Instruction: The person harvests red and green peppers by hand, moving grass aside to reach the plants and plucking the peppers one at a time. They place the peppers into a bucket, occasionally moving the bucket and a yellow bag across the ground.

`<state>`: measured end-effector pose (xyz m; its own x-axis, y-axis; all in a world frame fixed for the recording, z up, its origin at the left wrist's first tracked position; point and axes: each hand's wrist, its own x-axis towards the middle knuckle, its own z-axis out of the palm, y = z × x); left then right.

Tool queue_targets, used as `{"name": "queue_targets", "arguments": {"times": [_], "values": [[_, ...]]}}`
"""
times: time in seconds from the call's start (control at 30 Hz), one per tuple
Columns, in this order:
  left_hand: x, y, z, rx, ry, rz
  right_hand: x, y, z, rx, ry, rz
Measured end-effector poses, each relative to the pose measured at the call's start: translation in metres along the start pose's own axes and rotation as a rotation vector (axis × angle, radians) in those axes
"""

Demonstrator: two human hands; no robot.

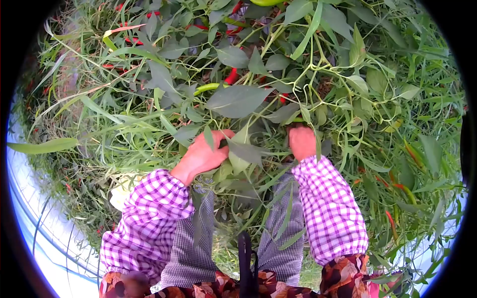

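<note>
Pepper plants with broad dark leaves fill the view around both hands. My left hand [204, 153] is among the leaves left of centre, its fingers curled, with the fingertips partly behind a leaf [247, 153]. What it holds, if anything, is hidden. My right hand [301, 141] reaches into the foliage right of centre, below a green stem or pepper; leaves cover its fingers. A red pepper [231, 76] and a green pepper [206, 88] hang above and between the hands, touched by neither.
More red peppers [391, 222] hang at the right, others at the upper left. Long grass [114, 149] grows thickly on the left. My legs in checked trousers [283, 223] stand below the plants. Pale sheeting [54, 238] lies at the lower left.
</note>
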<state>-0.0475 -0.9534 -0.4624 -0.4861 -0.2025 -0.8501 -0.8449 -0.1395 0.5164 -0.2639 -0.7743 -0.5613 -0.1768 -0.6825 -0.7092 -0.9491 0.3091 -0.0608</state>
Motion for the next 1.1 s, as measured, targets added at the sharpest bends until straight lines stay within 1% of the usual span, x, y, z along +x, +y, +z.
{"name": "queue_targets", "arguments": {"times": [0.07,0.13,0.17,0.23,0.27,0.33,0.4,0.47,0.6,0.63,0.7,0.73,0.77,0.8,0.83,0.87,0.93,1.0,1.03,1.07,1.1], "values": [[0.001,-0.002,-0.001,-0.056,-0.01,0.02,-0.021,0.003,0.008,0.103,0.344,-0.071],[0.001,0.001,0.003,-0.145,-0.036,0.008,-0.041,0.011,0.0,0.132,0.291,-0.136],[0.002,0.0,0.005,-0.123,-0.033,-0.001,-0.047,0.008,-0.004,0.186,0.238,-0.052],[0.005,-0.008,0.01,-0.082,-0.036,-0.02,-0.06,0.004,-0.016,0.221,0.24,0.015],[0.007,-0.013,0.014,-0.065,-0.027,0.002,-0.067,0.0,-0.023,0.238,0.246,0.048],[0.009,-0.023,0.019,-0.03,0.002,0.046,-0.078,-0.007,-0.013,0.321,0.354,0.121],[0.007,-0.014,0.018,-0.056,-0.016,0.024,-0.087,-0.005,-0.007,0.43,0.44,0.111],[0.006,-0.008,0.015,-0.102,-0.035,0.016,-0.093,-0.005,-0.01,0.426,0.428,0.076],[-0.007,0.014,0.009,0.008,0.013,0.001,-0.099,-0.006,-0.021,0.445,0.481,0.01],[-0.01,0.019,0.009,0.068,0.05,-0.028,-0.104,-0.004,-0.029,0.456,0.446,-0.003],[-0.014,0.015,0.012,-0.01,0.051,0.018,-0.115,-0.005,-0.009,1.005,0.36,0.285],[-0.016,0.014,0.013,-0.05,0.048,0.043,-0.124,-0.002,-0.012,0.648,0.441,0.115],[-0.018,0.015,0.012,-0.144,0.023,0.05,-0.133,0.001,-0.015,0.273,0.573,-0.008],[-0.021,0.015,0.011,-0.236,-0.003,0.057,-0.136,-0.002,-0.028,0.3,0.56,0.036],[-0.012,0.011,0.014,-0.318,-0.019,0.055,-0.128,-0.007,-0.027,0.343,0.551,0.073],[-0.01,0.009,0.015,-0.268,-0.023,0.064,-0.128,-0.011,-0.03,0.377,0.538,0.115],[-0.006,0.002,0.014,-0.171,-0.031,0.085,-0.13,-0.022,-0.02,0.678,0.483,0.228],[-0.006,0.007,0.019,-0.086,-0.009,0.002,-0.13,-0.045,-0.046,0.604,0.438,0.217],[-0.007,0.011,0.022,-0.044,-0.003,-0.04,-0.13,-0.054,-0.049,0.595,0.57,0.121],[-0.009,0.013,0.023,-0.039,-0.013,-0.036,-0.132,-0.068,-0.061,0.566,0.461,0.191],[-0.008,0.012,0.025,-0.033,-0.02,-0.031,-0.132,-0.081,-0.062,0.603,0.446,0.179]]}}
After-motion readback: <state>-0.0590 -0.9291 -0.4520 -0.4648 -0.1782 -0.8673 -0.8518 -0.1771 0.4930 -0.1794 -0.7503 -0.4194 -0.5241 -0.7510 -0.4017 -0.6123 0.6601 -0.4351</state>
